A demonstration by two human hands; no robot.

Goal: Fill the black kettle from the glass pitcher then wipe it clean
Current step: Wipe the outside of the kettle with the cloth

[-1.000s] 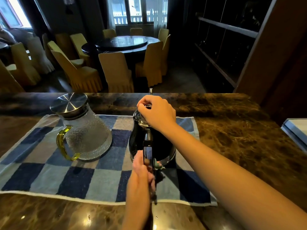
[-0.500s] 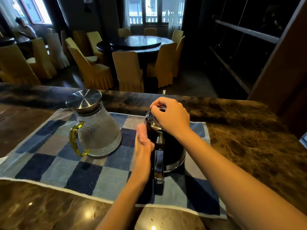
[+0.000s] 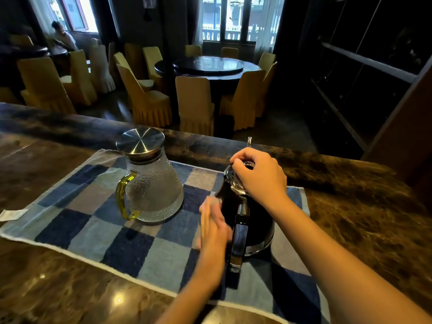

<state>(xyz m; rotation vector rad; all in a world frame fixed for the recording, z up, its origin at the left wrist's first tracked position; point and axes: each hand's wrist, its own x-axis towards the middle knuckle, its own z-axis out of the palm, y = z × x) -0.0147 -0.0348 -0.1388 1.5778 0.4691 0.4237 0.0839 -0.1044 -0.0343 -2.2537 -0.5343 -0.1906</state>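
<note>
On the counter (image 3: 350, 206) lies a cloth (image 3: 98, 230), bearing the pitcher (image 3: 152, 190) left of the kettle (image 3: 254, 220).

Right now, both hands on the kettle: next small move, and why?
Probably slide the left hand on around the kettle body, keeping the right hand pressed on the lid. The left palm lies flat on the kettle's left side, blurred as in a wiping stroke. The pitcher stands upright, capped and untouched, so pouring looks finished.
</note>
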